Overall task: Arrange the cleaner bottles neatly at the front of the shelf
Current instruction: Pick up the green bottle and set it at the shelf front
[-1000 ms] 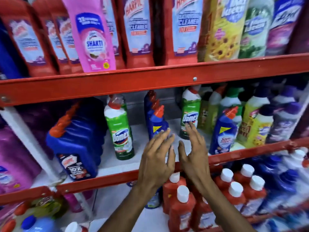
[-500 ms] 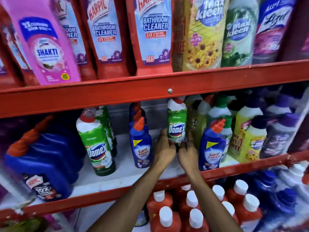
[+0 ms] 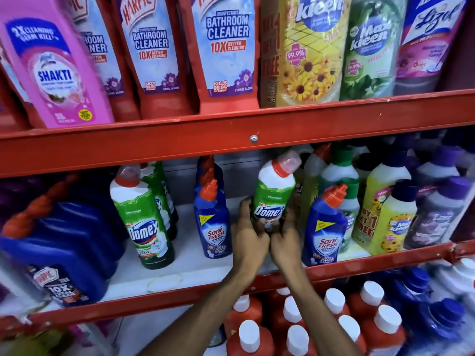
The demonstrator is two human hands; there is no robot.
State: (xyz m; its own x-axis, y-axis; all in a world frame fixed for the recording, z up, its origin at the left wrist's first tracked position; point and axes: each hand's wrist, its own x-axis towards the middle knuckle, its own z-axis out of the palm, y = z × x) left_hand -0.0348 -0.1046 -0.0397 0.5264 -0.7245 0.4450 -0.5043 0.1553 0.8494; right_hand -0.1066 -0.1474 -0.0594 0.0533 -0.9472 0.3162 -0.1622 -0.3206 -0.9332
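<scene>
A green Domex bottle (image 3: 275, 194) with a red cap stands in the middle of the white shelf board (image 3: 185, 268), tilted a little to the right. My left hand (image 3: 248, 237) and my right hand (image 3: 285, 238) both clasp its base from either side. A second Domex bottle (image 3: 142, 222) stands near the front on the left, with another behind it. One blue Sani Fresh bottle (image 3: 213, 222) is left of my hands and one (image 3: 325, 232) is right of them, at the front rail.
Large blue Harpic jugs (image 3: 61, 253) fill the left end. Yellow, green and purple floor cleaner bottles (image 3: 385, 214) crowd the right end. A red rail (image 3: 359, 268) edges the shelf front. Refill pouches hang above; red white-capped bottles (image 3: 295, 330) stand below.
My hands went from the front rail into the shelf and closed around the middle Domex bottle. It now stands nearer the front and leans right. The camera moved closer.
</scene>
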